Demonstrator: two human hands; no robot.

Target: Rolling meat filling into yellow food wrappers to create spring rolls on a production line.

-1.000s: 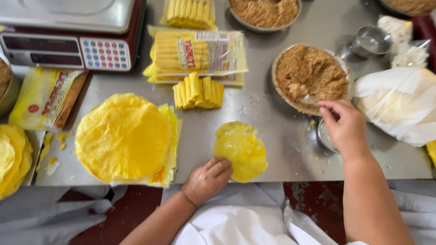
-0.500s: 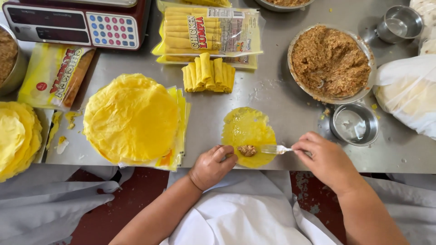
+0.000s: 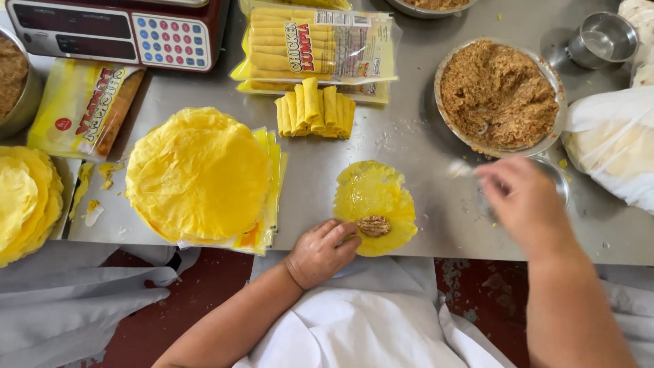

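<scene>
My left hand (image 3: 320, 253): nearest me, at the table's front edge, fingers loosely curled and pressing on the near left rim of the single wrapper (image 3: 375, 206); it grips nothing.
Single wrapper: a thin yellow round lying flat on the steel table (image 3: 409, 136), its near edge just at the table's front edge.
Filling lump (image 3: 373, 225): a small brown heap on the near part of the single wrapper, just right of my left fingertips.
My right hand (image 3: 521, 204): right of the single wrapper, blurred above a small steel cup (image 3: 557, 178); something pale and blurred shows at its fingertips, and I cannot tell how far it is closed.
Wrapper stack (image 3: 199, 174): left of the single wrapper, yellow rounds on a yellow plastic sheet.
Open room: bare steel between the single wrapper and the wrapper stack.
Rolled pieces (image 3: 315, 108): a short row of yellow rolls beyond the single wrapper.
Filling bowl (image 3: 499, 95): beyond and right of the single wrapper, round, full of brown crumbly mix.
Clear packet (image 3: 317, 46): beyond the rolls, rectangular, rolls inside, red and yellow label.
Flat packet (image 3: 85, 108): far left of the single wrapper, yellow and red.
Scale (image 3: 116, 31): far left corner, cut off at the top.
</scene>
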